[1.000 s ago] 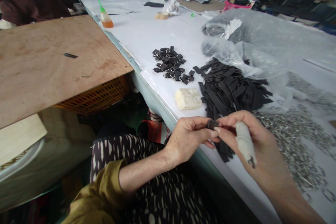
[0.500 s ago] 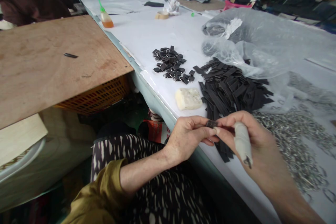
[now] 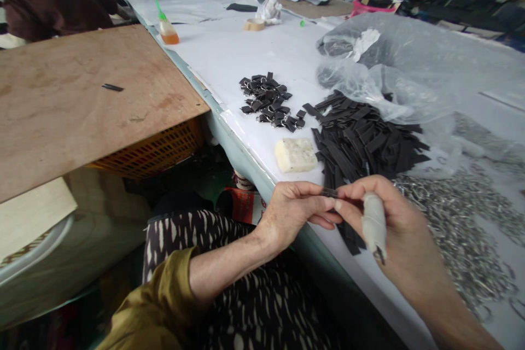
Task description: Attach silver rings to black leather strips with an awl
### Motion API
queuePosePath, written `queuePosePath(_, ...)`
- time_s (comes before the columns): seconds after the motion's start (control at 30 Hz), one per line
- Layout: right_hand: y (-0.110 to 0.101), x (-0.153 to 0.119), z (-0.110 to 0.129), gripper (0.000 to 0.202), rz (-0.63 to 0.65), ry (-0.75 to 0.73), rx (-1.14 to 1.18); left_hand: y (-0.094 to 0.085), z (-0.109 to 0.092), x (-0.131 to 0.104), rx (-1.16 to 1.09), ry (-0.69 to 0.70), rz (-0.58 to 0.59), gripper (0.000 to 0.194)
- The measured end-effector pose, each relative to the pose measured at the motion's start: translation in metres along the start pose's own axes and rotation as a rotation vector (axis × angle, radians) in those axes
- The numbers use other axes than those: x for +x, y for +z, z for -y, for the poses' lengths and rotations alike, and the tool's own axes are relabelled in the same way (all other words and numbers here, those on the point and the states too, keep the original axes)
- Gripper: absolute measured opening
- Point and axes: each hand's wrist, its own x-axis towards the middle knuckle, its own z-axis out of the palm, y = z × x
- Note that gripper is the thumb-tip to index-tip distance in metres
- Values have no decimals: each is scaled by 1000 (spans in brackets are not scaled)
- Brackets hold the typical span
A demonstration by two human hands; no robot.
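Note:
A small dark strip (image 3: 329, 192) is pinched between the fingertips of both hands, over the table's front edge. My left hand (image 3: 293, 210) comes from the left, its thumb and forefinger closed on the strip. From the right, my right hand (image 3: 394, 213) grips the strip's other end. Against that hand lies a white-wrapped cylinder (image 3: 374, 224) with a dark tip; I cannot tell what it is. Just beyond the hands lies a pile of black fabric strips (image 3: 365, 139). To its left are a cream-coloured block (image 3: 296, 155) and a heap of folded black tabs with metal rings (image 3: 268, 99).
Loose metal rings (image 3: 463, 219) spread across the right side, below a clear plastic bag (image 3: 410, 65). Farther back stand a bottle of orange liquid (image 3: 168, 31) and a tape roll (image 3: 254, 24). A wooden board (image 3: 82, 104) adjoins at left, with a person (image 3: 53, 0) behind it.
The strip has turned slightly between my fingertips and shows less of its face. The white-wrapped cylinder has shifted a little left with my right hand. The piles look unchanged.

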Motion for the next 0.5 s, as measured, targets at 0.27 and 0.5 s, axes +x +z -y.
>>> queuePosePath(0.27, 0, -2, -4, 13, 36, -11, -38, -3, -1, -1, -34, -2, -12, 18)
queuePosePath(0.5, -12, -2, 7, 21, -12, 6, -61, -6, -2, -3, -35, 6, 9, 18)
